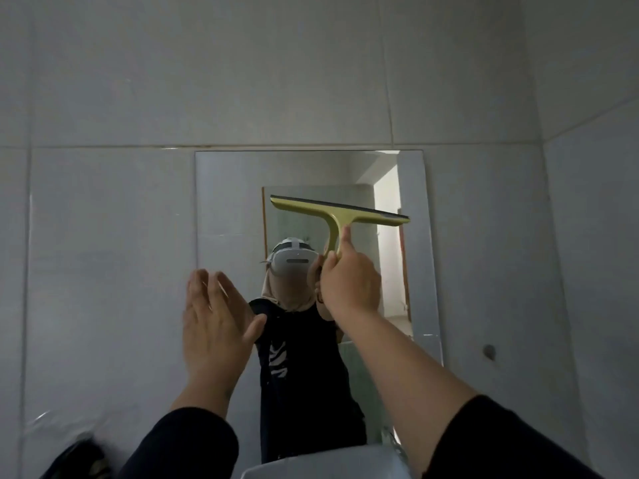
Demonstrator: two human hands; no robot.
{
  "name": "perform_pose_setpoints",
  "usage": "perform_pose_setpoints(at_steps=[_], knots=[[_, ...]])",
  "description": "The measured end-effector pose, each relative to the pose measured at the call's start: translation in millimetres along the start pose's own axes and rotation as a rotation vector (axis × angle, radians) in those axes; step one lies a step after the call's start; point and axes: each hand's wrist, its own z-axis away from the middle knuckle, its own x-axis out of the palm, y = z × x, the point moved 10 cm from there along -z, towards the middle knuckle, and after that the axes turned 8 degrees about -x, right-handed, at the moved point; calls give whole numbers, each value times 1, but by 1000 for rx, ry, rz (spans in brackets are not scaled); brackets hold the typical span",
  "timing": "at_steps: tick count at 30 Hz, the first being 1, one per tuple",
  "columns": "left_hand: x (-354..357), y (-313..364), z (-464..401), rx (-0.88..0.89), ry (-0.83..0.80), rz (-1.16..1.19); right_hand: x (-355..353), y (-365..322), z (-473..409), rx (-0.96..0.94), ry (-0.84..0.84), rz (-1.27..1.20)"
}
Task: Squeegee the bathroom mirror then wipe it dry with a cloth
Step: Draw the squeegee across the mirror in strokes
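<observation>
A rectangular frameless mirror [228,202] hangs on the grey tiled wall. My right hand [349,281] grips the handle of a yellow-green squeegee [337,216], index finger stretched up along the handle. Its blade lies across the upper middle of the mirror, tilted down to the right. My left hand [214,323] is open with fingers spread, held flat at the mirror's lower left edge; whether it touches the glass or wall I cannot tell. No cloth is in view.
Grey wall tiles [103,236] surround the mirror. A small dark mark [489,351] is on the wall to the right. A white basin edge [311,466] shows below the mirror, and a dark object [79,459] lies at the lower left.
</observation>
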Motion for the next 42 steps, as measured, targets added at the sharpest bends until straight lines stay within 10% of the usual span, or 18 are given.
perform_pose_setpoints(at_steps=[17, 42], knots=[[0, -23, 13, -33, -44, -19, 36, -71, 26, -477, -267, 376], [14, -9, 10, 63, -170, -21, -52, 94, 15, -97, -215, 452]])
